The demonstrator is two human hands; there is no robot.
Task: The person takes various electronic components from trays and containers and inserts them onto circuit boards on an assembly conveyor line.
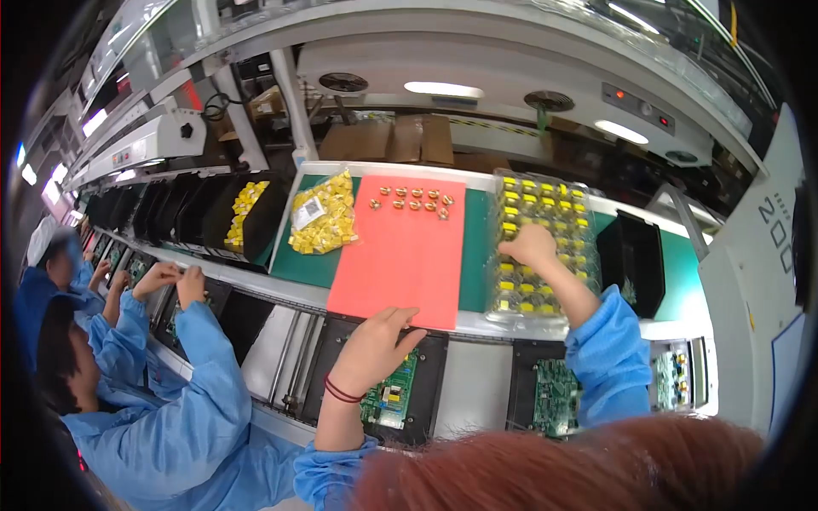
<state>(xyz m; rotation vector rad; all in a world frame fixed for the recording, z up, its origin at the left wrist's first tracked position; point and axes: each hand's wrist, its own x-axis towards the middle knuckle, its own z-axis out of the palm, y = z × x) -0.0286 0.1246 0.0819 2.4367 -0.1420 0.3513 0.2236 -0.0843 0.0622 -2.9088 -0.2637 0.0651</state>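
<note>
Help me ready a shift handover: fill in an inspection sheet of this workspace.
Surface: green mat with a pink sheet on it.
Job's things: copper-coloured parts in rough rows on the sheet; clear tray of yellow-topped parts; circuit boards on the near side.
Clutter: bag of yellow parts by the sheet; black bin beside the tray.
Hands: left hand over one board, seemingly empty; right hand at the tray, grip unclear.
Cables: dark looped cable, upper left.
Surroundings: cardboard boxes behind; co-worker's blue sleeve at left; lit lamp above.
</note>
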